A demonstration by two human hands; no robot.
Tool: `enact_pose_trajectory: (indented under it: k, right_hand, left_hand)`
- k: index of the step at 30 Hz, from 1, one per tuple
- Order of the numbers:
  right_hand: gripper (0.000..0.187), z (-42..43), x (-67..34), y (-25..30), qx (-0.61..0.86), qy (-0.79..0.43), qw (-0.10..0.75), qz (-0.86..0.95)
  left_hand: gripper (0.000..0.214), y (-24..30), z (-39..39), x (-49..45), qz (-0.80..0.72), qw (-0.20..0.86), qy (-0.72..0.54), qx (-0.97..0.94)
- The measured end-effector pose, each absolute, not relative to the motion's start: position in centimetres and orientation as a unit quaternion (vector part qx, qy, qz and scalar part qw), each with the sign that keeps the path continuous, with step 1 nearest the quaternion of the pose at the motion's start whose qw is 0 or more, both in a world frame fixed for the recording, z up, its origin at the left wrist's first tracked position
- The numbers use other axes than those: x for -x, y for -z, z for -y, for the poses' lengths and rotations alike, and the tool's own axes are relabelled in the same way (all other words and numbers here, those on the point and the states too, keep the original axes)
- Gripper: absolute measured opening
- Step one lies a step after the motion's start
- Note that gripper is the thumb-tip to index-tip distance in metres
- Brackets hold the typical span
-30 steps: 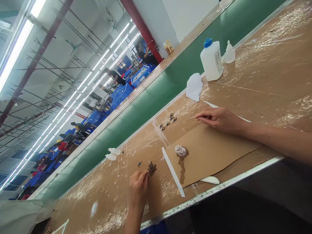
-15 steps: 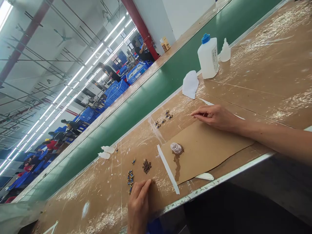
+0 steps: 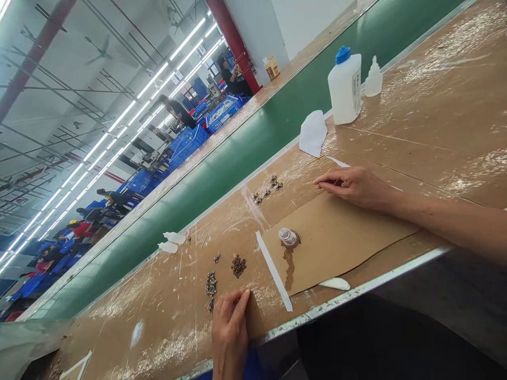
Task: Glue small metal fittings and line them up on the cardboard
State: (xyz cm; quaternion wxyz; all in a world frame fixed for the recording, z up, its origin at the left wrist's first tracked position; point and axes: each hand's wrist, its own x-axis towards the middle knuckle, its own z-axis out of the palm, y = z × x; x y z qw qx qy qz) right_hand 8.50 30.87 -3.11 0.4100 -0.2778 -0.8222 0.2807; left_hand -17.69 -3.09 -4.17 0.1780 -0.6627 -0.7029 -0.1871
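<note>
My left hand (image 3: 231, 332) rests at the table's near side, thumb apart from the bent fingers, with nothing visible in it. Just beyond it lie a cluster of small blue-and-gold parts (image 3: 211, 284) and a pile of small brown pieces (image 3: 238, 265). My right hand (image 3: 354, 187) hovers by the far edge of a brown cardboard sheet (image 3: 340, 237), thumb and fingertips pinched together; anything between them is too small to make out. On the sheet stands a small whitish cup-like piece (image 3: 289, 237) beside a wet stain. More blue-and-gold parts (image 3: 267, 192) lie left of my right hand.
A large white bottle with a blue cap (image 3: 344, 87) and a small dropper bottle (image 3: 373, 79) stand at the back right, near a white paper piece (image 3: 313, 133). Two small white bottles (image 3: 171, 241) lie on the left. A green belt (image 3: 237, 145) runs behind; people work beyond.
The view has shifted slightly. My left hand sits a little farther right from the blue-and-gold cluster. My right hand keeps its pinch in nearly the same place.
</note>
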Motion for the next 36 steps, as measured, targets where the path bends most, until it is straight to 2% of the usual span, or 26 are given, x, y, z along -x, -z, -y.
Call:
enact_pose_trajectory:
  k: [10, 17, 23, 28, 36]
  right_hand:
    - [0.028, -30.6, -8.7, 2.6, 0.290, -0.271, 0.383, 0.835]
    - [0.025, -30.7, -8.7, 2.8, 0.297, -0.271, 0.387, 0.830]
    - [0.026, -30.8, -8.6, 3.0, 0.290, -0.278, 0.391, 0.828]
    - [0.027, -30.9, -8.6, 3.1, 0.288, -0.278, 0.400, 0.825]
    - [0.029, -31.0, -8.6, 3.2, 0.287, -0.279, 0.402, 0.823]
  left_hand:
    - [0.039, 4.4, 3.7, 16.3, 0.719, 0.165, 0.236, 0.632]
    - [0.041, 4.1, 3.9, 16.7, 0.709, 0.164, 0.170, 0.664]
    - [0.035, 3.0, 4.3, 17.6, 0.728, 0.188, 0.174, 0.635]
    - [0.035, 2.4, 3.5, 17.2, 0.706, 0.150, 0.158, 0.674]
    - [0.034, 3.2, 2.9, 17.1, 0.718, 0.157, 0.148, 0.662]
